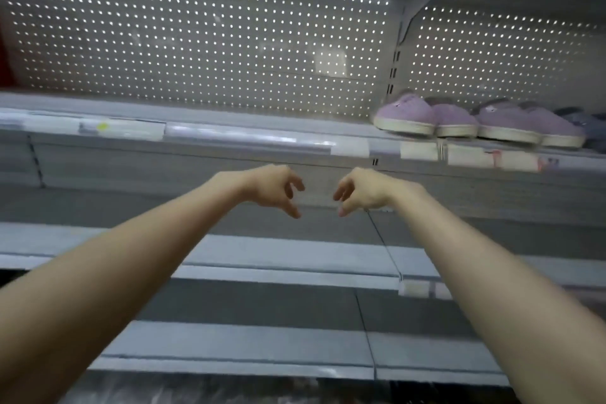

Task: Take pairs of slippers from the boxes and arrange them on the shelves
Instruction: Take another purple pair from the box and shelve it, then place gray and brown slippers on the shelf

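L hand & R hand loosely curled, empty, purple slippers on shelf

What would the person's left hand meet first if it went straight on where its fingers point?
Most likely the right hand: the left hand points its loosely curled fingers sideways at it across a bare gap. Depth is unclear.

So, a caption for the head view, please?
Left hand and right hand, both empty, face shelves holding purple slippers.
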Available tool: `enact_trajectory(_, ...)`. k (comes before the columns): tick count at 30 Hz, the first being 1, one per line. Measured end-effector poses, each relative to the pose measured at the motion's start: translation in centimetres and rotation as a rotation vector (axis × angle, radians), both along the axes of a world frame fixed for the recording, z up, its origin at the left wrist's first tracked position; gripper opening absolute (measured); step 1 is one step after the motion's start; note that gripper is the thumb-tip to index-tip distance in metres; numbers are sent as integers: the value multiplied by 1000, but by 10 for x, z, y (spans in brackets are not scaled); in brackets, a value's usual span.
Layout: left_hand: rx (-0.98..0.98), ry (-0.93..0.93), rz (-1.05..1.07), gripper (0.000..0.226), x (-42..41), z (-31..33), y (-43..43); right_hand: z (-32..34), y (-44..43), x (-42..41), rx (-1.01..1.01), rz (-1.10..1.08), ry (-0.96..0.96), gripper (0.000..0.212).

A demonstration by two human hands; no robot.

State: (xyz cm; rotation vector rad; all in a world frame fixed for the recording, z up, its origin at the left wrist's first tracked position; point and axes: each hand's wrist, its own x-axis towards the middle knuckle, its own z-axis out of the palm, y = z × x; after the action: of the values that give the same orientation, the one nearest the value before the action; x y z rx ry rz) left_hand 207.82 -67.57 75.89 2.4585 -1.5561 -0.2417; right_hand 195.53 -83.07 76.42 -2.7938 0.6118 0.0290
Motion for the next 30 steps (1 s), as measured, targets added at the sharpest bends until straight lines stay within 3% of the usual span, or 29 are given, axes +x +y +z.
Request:
enact_trajectory(8,211,184,-30,63,22,-162,21,-168,18,16,182,-30,239,38)
enact_trajectory(22,559,609,36,69,11,-517,25,-525,15,0,477,-128,553,51)
enact_trajectory(24,578,659,29,60,3,-567,24,-575,15,-7,551,-165,586,47)
enact_trajectory(27,579,718,23,28,-9,-641,25,-649,14,-19,609,-208,624,50)
enact_trajectory(30,623,743,38,45,-20,-710,27,-717,14,-29,635,-221,648,53)
